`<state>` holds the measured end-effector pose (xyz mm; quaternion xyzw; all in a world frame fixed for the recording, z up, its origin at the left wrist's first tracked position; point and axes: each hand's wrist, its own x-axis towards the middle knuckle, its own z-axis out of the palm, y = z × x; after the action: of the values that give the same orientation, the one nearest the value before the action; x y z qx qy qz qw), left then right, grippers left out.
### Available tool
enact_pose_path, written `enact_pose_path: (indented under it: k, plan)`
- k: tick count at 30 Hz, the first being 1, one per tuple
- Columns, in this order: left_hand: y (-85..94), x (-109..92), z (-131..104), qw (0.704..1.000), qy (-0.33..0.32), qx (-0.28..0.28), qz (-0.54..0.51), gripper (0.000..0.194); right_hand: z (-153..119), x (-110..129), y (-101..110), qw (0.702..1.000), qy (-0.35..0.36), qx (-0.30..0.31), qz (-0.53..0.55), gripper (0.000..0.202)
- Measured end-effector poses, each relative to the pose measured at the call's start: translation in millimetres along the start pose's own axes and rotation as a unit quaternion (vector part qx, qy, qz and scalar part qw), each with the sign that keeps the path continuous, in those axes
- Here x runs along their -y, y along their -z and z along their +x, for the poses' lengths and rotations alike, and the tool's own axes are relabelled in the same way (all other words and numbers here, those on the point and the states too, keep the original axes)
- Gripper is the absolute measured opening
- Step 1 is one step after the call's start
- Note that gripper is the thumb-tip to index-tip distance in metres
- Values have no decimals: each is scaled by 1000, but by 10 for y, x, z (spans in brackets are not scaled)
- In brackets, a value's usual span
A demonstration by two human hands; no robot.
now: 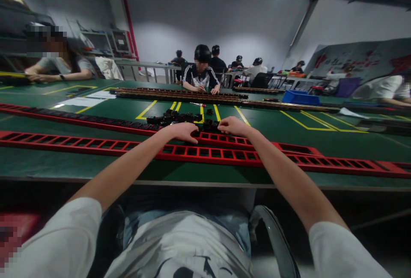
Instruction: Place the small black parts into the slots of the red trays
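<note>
My left hand [185,131] is over the near red slotted strip, its thumb and fingers bent but apart, with nothing visible between them. To its right, my right hand [233,125] has its fingers pinched at the edge of a small black block-like part [210,125]. That part sits at the far red slotted strip [234,139], whose left stretch holds a row of black parts [105,121]. Just beyond my left hand lies a loose pile of black parts [173,116]. The near red strip [205,155] has open slots along its length.
A red-tipped tool [198,104] lies past the pile on the green table [263,120]. Long brown-black rails [180,94] cross the table farther back, near a blue bin [301,98]. A co-worker [201,70] sits opposite; another person [61,62] sits at left.
</note>
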<state>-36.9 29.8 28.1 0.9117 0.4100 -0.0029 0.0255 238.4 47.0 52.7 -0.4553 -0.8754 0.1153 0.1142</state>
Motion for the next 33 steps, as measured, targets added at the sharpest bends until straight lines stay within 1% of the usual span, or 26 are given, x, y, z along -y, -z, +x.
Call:
enact_pose_path:
  k: [2, 4, 7, 11, 15, 20, 23, 25, 28, 33]
  plan:
    - [6, -66, 68, 1000, -10, 2, -11, 56, -28, -85, -11, 997, -32, -61, -22, 26]
    - [-9, -96, 84, 999, -19, -12, -31, 52, -29, -153, -36, 992, -47, -109, -39, 26]
    - [-69, -74, 20, 996, -29, -48, -70, 45, -12, -227, -69, 987, -49, -144, -51, 27]
    - [-141, 24, -85, 991, -15, -79, -103, 39, -5, -249, -92, 982, -62, -169, -50, 26]
    - [-151, 59, -89, 986, -13, -86, -139, 35, -12, -177, -128, 984, -57, -161, -54, 21]
    - [-148, 30, -20, 980, 2, -98, -172, 37, -12, -51, -205, 988, -16, -134, -72, 18]
    - [-159, 46, 24, 977, -3, -97, -191, 39, -7, -17, -246, 989, 15, -124, -81, 20]
    - [-166, 67, 33, 976, -10, -93, -198, 42, -7, -17, -256, 988, 23, -122, -86, 21]
    - [-176, 82, 15, 977, -22, -98, -188, 42, -17, -41, -236, 987, -6, -128, -101, 23]
    - [-186, 51, 1, 977, -1, -110, -181, 36, -41, -108, -187, 978, -104, -133, -120, 28]
